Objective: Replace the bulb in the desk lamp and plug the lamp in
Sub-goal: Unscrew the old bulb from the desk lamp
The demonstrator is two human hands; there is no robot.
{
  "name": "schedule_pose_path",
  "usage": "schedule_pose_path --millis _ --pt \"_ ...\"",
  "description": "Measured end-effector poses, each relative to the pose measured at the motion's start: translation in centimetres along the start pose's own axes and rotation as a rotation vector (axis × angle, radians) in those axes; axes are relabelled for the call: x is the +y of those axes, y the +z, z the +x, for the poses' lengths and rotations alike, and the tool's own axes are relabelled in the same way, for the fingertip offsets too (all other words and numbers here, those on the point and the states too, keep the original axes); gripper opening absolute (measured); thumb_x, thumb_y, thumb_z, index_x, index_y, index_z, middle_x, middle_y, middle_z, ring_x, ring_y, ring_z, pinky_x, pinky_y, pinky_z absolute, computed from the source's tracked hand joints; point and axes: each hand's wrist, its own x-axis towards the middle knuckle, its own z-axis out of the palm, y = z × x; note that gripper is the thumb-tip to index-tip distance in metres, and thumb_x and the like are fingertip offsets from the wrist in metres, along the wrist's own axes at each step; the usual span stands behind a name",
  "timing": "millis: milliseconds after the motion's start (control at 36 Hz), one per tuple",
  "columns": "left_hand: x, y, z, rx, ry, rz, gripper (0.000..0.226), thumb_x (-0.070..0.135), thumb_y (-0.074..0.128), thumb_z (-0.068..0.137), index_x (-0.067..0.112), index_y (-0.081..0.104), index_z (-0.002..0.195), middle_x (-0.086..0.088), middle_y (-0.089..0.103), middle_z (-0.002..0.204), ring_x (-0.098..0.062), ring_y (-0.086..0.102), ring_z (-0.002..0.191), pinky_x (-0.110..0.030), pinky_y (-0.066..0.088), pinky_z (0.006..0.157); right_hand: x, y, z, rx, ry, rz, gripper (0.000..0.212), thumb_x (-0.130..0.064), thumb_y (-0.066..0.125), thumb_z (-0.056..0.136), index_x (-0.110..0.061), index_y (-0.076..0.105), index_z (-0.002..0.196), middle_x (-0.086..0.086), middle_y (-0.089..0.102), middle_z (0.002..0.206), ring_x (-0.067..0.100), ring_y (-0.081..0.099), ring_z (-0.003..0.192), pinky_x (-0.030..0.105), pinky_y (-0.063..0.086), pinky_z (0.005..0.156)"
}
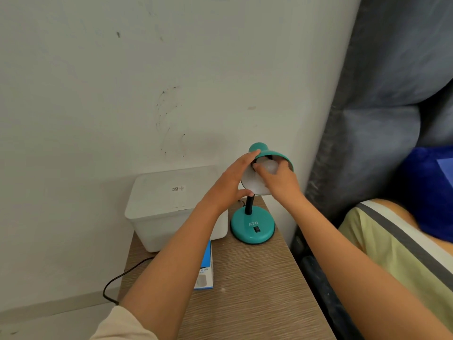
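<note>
Your left hand [230,182] grips the lamp shade [272,157], your right hand [279,179] grips the bulb [268,166]; wooden surface [257,278] against a scuffed white wall [122,82].

a wood-grain bedside table [245,278] carries a white plastic box [169,207] at its back-left corner, a teal desk lamp [252,228] at the back-right, and a blue-and-white bulb carton [204,271] near the left edge.

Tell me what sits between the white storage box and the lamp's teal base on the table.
In the head view, only the left forearm crosses above that gap between the white box and lamp base; nothing visible lies there.
</note>
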Motion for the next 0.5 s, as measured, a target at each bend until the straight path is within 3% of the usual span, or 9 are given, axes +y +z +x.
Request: schedule_pose_path --millis 56,111,194,306,417,500 --pt "0.0 0.0 0.0 0.009 -0.007 -0.016 0.096 0.003 0.075 0.073 0.033 0.019 0.145 0.004 0.028 0.151 -0.003 0.029 0.131 -0.022 0.028 0.108 0.3 0.3 0.0 0.001 -0.055 -0.018 0.071 -0.043 0.061 0.084 -0.010 0.031 0.139 0.007 0.047 0.134 0.024 0.049 0.121 0.030 0.048 0.089" --pt "0.0 -0.1 0.0 0.010 -0.004 -0.014 0.095 0.004 0.075 0.074 0.033 0.019 0.144 0.004 0.028 0.151 0.002 0.027 0.128 -0.017 0.026 0.106 0.2 0.4 0.0 -0.052 -0.014 0.046 0.068 -0.042 0.060 0.085 -0.009 0.032 0.138 0.009 0.046 0.134 0.025 0.050 0.120 0.036 0.055 0.084" --pt "0.0 -0.2 0.1 0.001 -0.011 -0.022 0.097 0.003 0.075 0.073 0.034 0.018 0.144 0.004 0.028 0.151 0.002 0.027 0.128 -0.017 0.025 0.106 0.1 0.5 -0.1 -0.044 -0.089 -0.190 0.061 -0.032 0.058 0.088 -0.007 0.031 0.136 0.018 0.042 0.135 0.030 0.047 0.119 0.031 0.045 0.090" --pt "-0.1 -0.2 0.3 -0.001 -0.013 -0.020 0.099 0.004 0.076 0.072 0.041 0.015 0.141 0.005 0.027 0.151 0.004 0.026 0.128 -0.019 0.024 0.107 0.6 0.5 -0.9 0.024 -0.266 -0.473 0.063 -0.025 0.062 0.086 -0.009 0.030 0.137 0.020 0.036 0.137 0.034 0.037 0.127 0.040 0.037 0.103" --pt "0.0 -0.4 0.3 -0.005 -0.008 -0.008 0.099 0.007 0.076 0.073 0.041 0.014 0.141 0.005 0.027 0.151 0.004 0.026 0.128 -0.020 0.025 0.108 0.9 0.0 -1.4 0.060 -0.356 -0.596 0.061 -0.029 0.063 0.083 -0.014 0.034 0.135 0.013 0.041 0.132 0.030 0.039 0.123 0.039 0.043 0.094" --pt "0.0 -0.4 0.4 -0.015 -0.006 0.008 0.098 0.007 0.076 0.074 0.039 0.014 0.143 0.006 0.026 0.151 0.007 0.024 0.127 -0.012 0.021 0.105 0.9 -0.5 -1.7 0.058 -0.360 -0.562 0.060 -0.031 0.063 0.082 -0.015 0.036 0.134 0.011 0.043 0.132 0.028 0.041 0.122 0.038 0.043 0.093"
